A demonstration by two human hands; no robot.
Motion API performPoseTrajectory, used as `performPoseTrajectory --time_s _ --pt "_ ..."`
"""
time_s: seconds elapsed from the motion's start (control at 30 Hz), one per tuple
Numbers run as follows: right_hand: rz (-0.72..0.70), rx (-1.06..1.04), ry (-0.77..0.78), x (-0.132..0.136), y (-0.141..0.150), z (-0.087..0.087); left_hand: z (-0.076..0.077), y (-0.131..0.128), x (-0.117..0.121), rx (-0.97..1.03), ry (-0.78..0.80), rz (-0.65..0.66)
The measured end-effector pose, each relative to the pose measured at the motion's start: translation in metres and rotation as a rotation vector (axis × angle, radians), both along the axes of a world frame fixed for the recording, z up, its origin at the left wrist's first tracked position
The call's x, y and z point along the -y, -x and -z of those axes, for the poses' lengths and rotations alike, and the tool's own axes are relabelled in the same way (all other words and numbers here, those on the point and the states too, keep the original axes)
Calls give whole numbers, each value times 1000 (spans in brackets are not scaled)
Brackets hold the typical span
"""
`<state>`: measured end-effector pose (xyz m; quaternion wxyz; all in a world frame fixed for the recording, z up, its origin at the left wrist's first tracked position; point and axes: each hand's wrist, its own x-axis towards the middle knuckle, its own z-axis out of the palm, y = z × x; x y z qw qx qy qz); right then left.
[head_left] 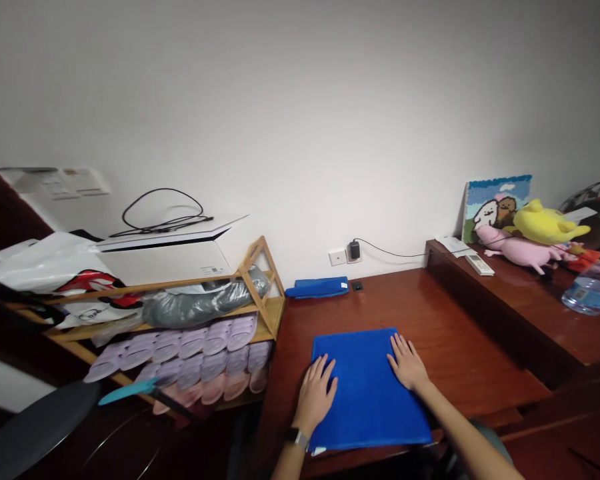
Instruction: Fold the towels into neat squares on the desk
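A blue cloth [365, 393], spread into a rough square, lies flat on the brown wooden desk [460, 333]. My left hand [316, 393] rests on its left edge, fingers stretched forward, with a watch on the wrist. On the opposite edge, my right hand [407, 362] lies with fingers spread, partly over the cloth. Neither hand grips anything. Behind, against the wall, a folded blue cloth [317, 287] sits at the desk's back left. A small white tag pokes out at the spread cloth's near left corner.
At left, a wooden rack [275, 320] holds several purple slippers [193, 340], with a white box [170, 257] on top. A raised ledge at right carries a remote [479, 265], plush toys [523, 250] and a water bottle [593, 287]. A black charger [354, 250] is plugged into the wall.
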<state>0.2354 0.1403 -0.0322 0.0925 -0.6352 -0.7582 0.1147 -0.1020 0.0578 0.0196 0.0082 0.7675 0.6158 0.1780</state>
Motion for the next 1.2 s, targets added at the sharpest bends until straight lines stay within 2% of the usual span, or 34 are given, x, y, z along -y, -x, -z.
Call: performPoseTrajectory --time_s 0.1,0.2,0.27,0.33,0.43,0.53,0.63,0.73,0.8,0.83,0.93,1.1,1.2 --pt "-38 18 39 -11 -5 -10 14 2 -18 -60 89 -1" --pt "-34 16 26 -18 1 -16 35 11 -19 -84 81 -41" --pt "-47 -13 -23 -22 10 -18 44 17 -17 -108 59 -42" --pt "-66 -39 -39 -26 19 -19 46 21 -17 -139 54 -37" --pt "-56 -55 6 -28 26 -16 39 15 -26 -166 23 -21" --pt "-34 -64 11 -29 27 -14 28 -21 -49 -142 -36 -1" --pt "-34 -59 10 -29 26 -15 23 -84 -79 -88 -2 84" --pt "-54 -70 20 -30 25 -16 30 -142 -104 -54 113 155" --pt "-60 -81 24 -31 25 -16 37 -160 -114 -44 150 169" --pt "-58 -84 23 -31 25 -15 41 -161 -116 -42 149 170" --pt "-33 -83 13 -31 26 -15 48 -133 -118 -52 124 119" --pt "-23 -71 16 -29 26 -19 51 -36 -113 -86 91 -130" --pt "-21 -63 27 -29 26 -19 53 8 -109 -71 96 -217"
